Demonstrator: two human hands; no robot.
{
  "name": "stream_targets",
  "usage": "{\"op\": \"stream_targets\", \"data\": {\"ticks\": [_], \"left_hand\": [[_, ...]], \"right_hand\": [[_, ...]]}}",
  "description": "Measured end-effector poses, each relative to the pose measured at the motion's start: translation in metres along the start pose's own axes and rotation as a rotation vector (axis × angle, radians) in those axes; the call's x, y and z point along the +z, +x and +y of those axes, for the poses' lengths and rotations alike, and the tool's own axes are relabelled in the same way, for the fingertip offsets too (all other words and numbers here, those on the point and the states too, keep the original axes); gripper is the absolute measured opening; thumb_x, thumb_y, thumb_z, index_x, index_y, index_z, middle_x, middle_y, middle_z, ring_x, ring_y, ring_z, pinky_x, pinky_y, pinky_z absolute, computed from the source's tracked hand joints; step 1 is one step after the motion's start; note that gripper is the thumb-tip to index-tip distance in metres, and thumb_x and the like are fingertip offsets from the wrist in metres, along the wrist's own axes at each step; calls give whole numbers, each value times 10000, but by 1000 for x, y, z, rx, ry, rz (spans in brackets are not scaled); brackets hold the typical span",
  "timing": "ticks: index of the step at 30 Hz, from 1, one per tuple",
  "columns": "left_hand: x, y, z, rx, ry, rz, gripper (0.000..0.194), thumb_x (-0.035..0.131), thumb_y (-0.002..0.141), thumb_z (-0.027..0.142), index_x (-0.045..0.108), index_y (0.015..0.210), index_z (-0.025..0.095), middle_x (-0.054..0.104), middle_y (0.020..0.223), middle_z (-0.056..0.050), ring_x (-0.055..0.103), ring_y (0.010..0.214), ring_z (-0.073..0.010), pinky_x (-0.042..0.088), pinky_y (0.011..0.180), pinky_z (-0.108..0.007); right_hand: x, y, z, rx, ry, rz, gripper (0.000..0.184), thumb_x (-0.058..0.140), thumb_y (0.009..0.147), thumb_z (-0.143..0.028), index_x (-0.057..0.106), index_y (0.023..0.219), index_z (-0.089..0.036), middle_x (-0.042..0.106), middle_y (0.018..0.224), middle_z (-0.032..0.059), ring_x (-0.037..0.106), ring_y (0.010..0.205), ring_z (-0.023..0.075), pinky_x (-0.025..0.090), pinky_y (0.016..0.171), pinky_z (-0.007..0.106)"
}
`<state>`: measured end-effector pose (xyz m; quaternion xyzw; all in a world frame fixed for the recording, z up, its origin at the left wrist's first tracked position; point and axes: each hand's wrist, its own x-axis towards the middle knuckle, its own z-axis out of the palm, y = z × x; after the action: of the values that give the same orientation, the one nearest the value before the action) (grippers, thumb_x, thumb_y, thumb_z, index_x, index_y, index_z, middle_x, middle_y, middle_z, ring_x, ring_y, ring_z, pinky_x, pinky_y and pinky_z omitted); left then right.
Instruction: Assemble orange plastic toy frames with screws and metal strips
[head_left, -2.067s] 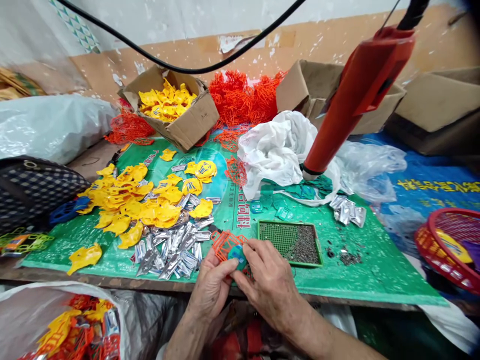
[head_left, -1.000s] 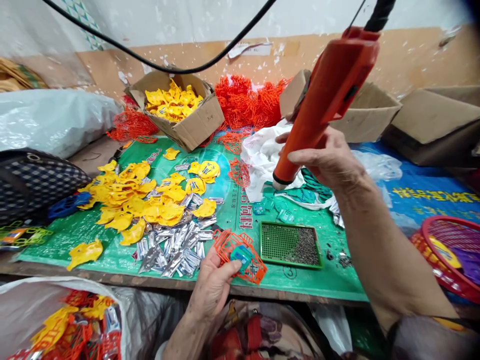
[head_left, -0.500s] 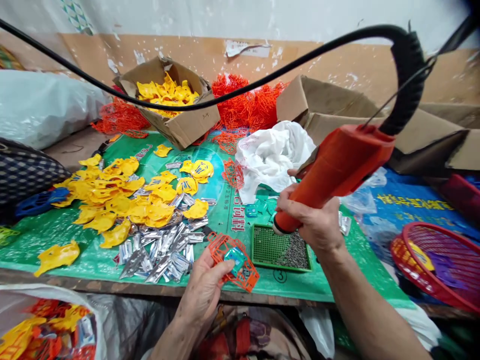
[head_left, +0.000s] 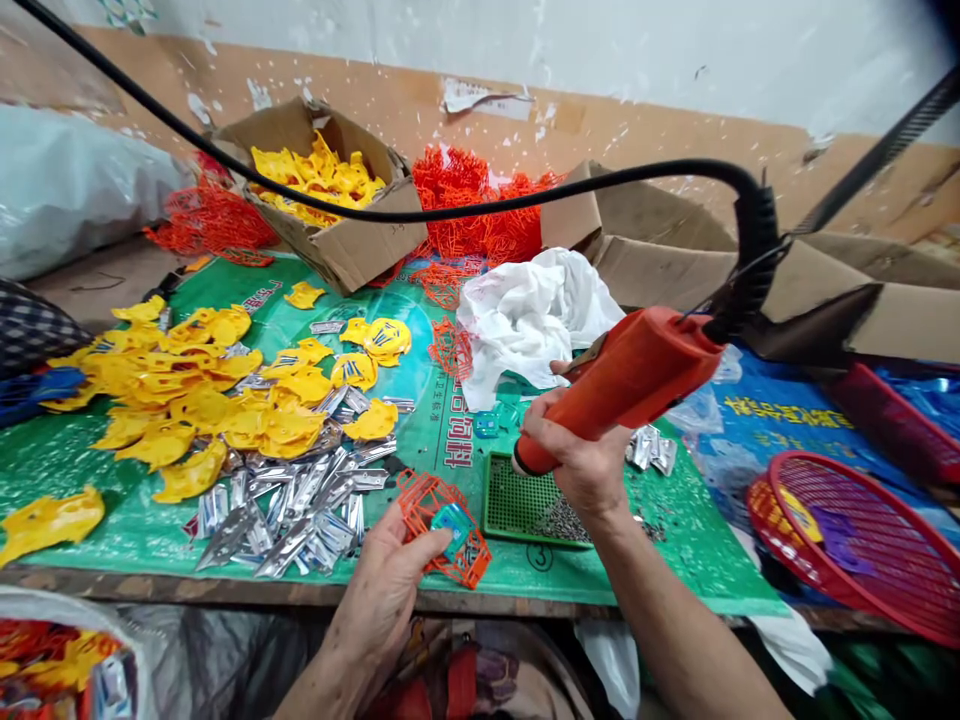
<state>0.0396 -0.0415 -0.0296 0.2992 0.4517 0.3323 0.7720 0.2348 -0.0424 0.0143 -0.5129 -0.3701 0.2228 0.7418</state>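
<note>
My left hand [head_left: 382,565] pinches an orange plastic lattice frame [head_left: 469,562] with a small teal plastic piece [head_left: 450,522] lying in it, the thumb pressing on top. In my right hand [head_left: 581,450] is an orange-red electric screwdriver [head_left: 630,370], held slanted with its nose down to the left. Its tip is at the upper edge of a green screw tray [head_left: 517,500], whose right part holds many small screws [head_left: 562,520]. Whether the tip touches the tray I cannot tell. Loose teal pieces [head_left: 487,422] lie just behind the tray.
Yellow plastic parts [head_left: 202,380] and silver metal pieces [head_left: 307,500] cover the left. Behind stand a box [head_left: 367,240] of yellow parts, orange frames [head_left: 450,200] and a white cloth [head_left: 525,310]. A black cable [head_left: 480,208] hangs across; a red basket [head_left: 757,500] sits right.
The whole view has shifted, so most things appear further left. The screwdriver's cable end sits lower in view. Both hands keep their holds, and the tip stays over the tray.
</note>
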Motion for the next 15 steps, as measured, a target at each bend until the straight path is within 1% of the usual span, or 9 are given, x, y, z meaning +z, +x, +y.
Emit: {"op": "stream_targets", "data": {"ticks": [6, 11, 15], "left_hand": [[-1, 3, -1, -12, -5, -3, 458, 816, 611, 171, 679, 1048, 148, 770, 984, -66, 676, 875, -198, 531, 814, -298], [-1, 5, -2, -18, -9, -21, 430, 800, 624, 160, 689, 1040, 157, 771, 979, -62, 669, 869, -189, 527, 808, -291], [-1, 7, -3, -18, -4, -28, 423, 799, 625, 163, 693, 1034, 161, 767, 973, -59, 666, 868, -197, 522, 798, -296]], "right_hand": [[7, 0, 7, 4, -35, 21, 168, 768, 619, -222, 608, 572, -203, 593, 589, -32, 539, 556, 129, 482, 521, 302], [9, 0, 8, -10, -25, 46, 165, 763, 607, -199, 601, 575, -203, 601, 584, -38, 544, 542, 125, 496, 546, 304], [10, -1, 8, -8, -28, 49, 150, 760, 602, -207, 610, 598, -206, 615, 599, -37, 558, 544, 133, 504, 551, 314]]}}
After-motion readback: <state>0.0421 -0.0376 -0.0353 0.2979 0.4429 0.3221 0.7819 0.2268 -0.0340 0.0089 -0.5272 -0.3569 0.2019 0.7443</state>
